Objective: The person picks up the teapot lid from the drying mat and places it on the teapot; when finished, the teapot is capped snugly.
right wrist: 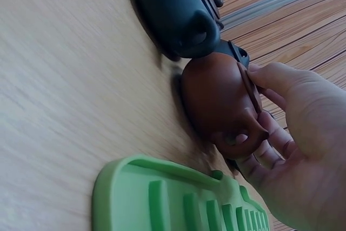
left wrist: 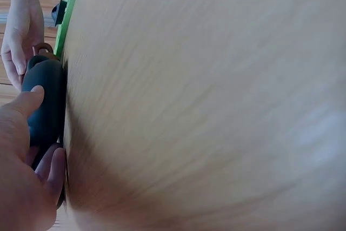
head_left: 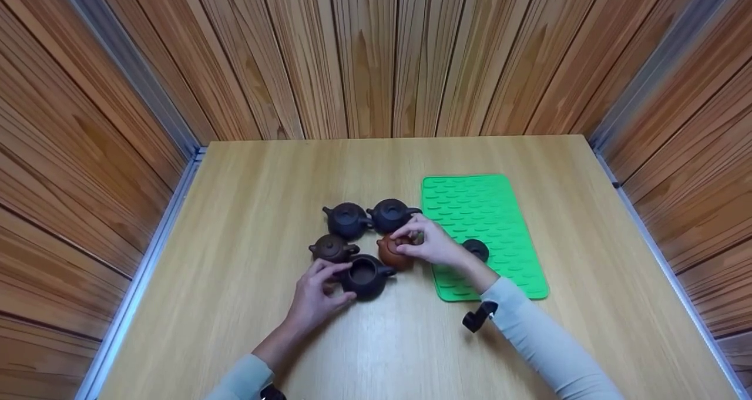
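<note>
My left hand holds a lidless black teapot, its thumb at the near side and fingers at the spout side; the handle points right. In the left wrist view the thumb presses on the pot's dark body. My right hand grips a small reddish-brown teapot from above. In the right wrist view the thumb lies at the lid edge of this teapot, with the fingers beyond its handle. The two pots stand close together on the table.
Two black teapots, one at the back left and one at the back right, stand behind. A dark brown lidded teapot is at the left. On the right, a ridged green mat carries a round black lid. Wooden walls enclose the table.
</note>
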The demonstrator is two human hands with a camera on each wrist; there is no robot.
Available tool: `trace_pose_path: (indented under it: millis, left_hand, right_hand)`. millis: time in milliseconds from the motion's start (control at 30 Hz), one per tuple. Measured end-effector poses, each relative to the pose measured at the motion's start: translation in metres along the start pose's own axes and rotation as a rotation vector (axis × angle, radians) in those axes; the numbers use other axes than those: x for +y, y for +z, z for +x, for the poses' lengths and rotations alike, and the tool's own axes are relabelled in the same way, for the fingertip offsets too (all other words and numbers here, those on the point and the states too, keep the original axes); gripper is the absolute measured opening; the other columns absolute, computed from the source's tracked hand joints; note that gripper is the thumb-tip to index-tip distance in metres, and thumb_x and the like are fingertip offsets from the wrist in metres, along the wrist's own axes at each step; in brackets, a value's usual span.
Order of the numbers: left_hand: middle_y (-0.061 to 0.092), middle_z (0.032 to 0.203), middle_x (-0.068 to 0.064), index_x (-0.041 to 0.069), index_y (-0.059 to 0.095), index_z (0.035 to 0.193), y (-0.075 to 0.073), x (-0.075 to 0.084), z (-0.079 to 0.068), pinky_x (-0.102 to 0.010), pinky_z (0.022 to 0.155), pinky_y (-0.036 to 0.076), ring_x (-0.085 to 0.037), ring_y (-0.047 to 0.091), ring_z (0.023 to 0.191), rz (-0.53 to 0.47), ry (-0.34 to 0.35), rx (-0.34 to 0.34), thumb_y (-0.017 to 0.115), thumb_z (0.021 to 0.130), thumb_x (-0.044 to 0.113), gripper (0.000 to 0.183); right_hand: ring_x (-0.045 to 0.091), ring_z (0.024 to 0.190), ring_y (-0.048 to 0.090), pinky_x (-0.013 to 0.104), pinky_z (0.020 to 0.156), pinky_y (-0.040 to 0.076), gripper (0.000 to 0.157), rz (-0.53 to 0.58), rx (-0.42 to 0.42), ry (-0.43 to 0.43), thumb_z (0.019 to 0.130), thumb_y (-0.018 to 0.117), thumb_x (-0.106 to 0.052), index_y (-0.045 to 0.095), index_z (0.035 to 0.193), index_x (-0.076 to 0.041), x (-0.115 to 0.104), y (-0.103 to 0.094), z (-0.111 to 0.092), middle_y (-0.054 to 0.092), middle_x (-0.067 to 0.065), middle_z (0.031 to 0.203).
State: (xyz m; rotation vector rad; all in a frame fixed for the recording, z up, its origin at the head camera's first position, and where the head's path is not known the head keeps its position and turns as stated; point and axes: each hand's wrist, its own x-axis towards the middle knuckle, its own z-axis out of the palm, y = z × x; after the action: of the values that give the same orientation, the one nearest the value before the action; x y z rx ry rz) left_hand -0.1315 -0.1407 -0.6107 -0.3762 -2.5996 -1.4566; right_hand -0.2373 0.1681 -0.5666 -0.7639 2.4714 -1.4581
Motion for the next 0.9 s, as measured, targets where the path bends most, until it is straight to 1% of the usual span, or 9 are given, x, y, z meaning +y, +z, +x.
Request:
trace_pose_path:
  millis: [167,333,433,500,567,733,900]
  left_hand:
    - [0.067,0.117,-0.009,0.013,0.083,0.133,0.000,-0.002,0.000,-0.029,0.083,0.065,-0.028,0.079,0.106,-0.031,-0.026,-0.009,0.102,0.080,0.005,0.057]
    - [0.067,0.117,-0.008,0.016,0.083,0.133,-0.001,-0.002,0.001,-0.027,0.083,0.064,-0.027,0.075,0.108,-0.033,-0.054,-0.019,0.102,0.080,0.007,0.057]
    - [0.067,0.118,-0.008,0.019,0.083,0.133,-0.001,-0.003,0.001,-0.026,0.084,0.063,-0.026,0.073,0.110,-0.036,-0.063,-0.021,0.102,0.080,0.009,0.057]
    - [0.067,0.118,-0.008,0.019,0.084,0.132,-0.001,-0.003,0.001,-0.026,0.083,0.063,-0.026,0.072,0.110,-0.039,-0.062,-0.019,0.102,0.080,0.009,0.057]
    - [0.067,0.118,-0.008,0.019,0.084,0.132,-0.001,-0.003,0.002,-0.025,0.083,0.062,-0.025,0.072,0.108,-0.039,-0.060,-0.017,0.103,0.079,0.009,0.057]
    - [0.067,0.118,-0.009,0.020,0.084,0.132,-0.001,-0.003,0.002,-0.024,0.082,0.061,-0.025,0.071,0.107,-0.042,-0.064,-0.019,0.103,0.079,0.009,0.057]
    - [0.067,0.119,-0.009,0.021,0.084,0.132,-0.001,-0.003,0.002,-0.024,0.083,0.060,-0.025,0.070,0.108,-0.047,-0.078,-0.025,0.102,0.080,0.010,0.056]
  right_hand:
    - [0.035,0.109,0.065,0.037,0.093,0.052,0.036,-0.005,-0.009,0.018,0.099,0.087,-0.015,0.081,0.133,-0.005,-0.001,-0.003,-0.005,0.069,0.021,0.119]
    - [0.041,0.122,0.067,0.036,0.096,0.060,0.044,0.008,-0.021,0.017,0.101,0.085,-0.014,0.075,0.142,-0.003,-0.001,-0.011,-0.011,0.070,0.024,0.132]
    - [0.044,0.130,0.065,0.047,0.101,0.064,0.046,0.016,-0.040,0.014,0.103,0.083,-0.014,0.072,0.146,-0.003,0.000,-0.018,-0.015,0.068,0.025,0.140]
    - [0.048,0.135,0.063,0.057,0.105,0.064,0.047,0.013,-0.052,0.008,0.104,0.081,-0.014,0.070,0.148,-0.002,0.001,-0.023,-0.019,0.068,0.026,0.144]
    - [0.050,0.138,0.062,0.064,0.107,0.062,0.048,0.005,-0.057,0.008,0.105,0.081,-0.014,0.069,0.149,-0.002,0.002,-0.028,-0.023,0.067,0.026,0.147]
    - [0.053,0.142,0.061,0.066,0.108,0.062,0.048,-0.010,-0.036,0.023,0.104,0.082,-0.012,0.069,0.149,-0.001,0.005,-0.040,-0.032,0.067,0.025,0.150]
    - [0.050,0.139,0.064,0.065,0.106,0.062,0.045,-0.059,-0.007,0.035,0.102,0.083,-0.010,0.072,0.144,0.001,0.010,-0.051,-0.044,0.071,0.021,0.145]
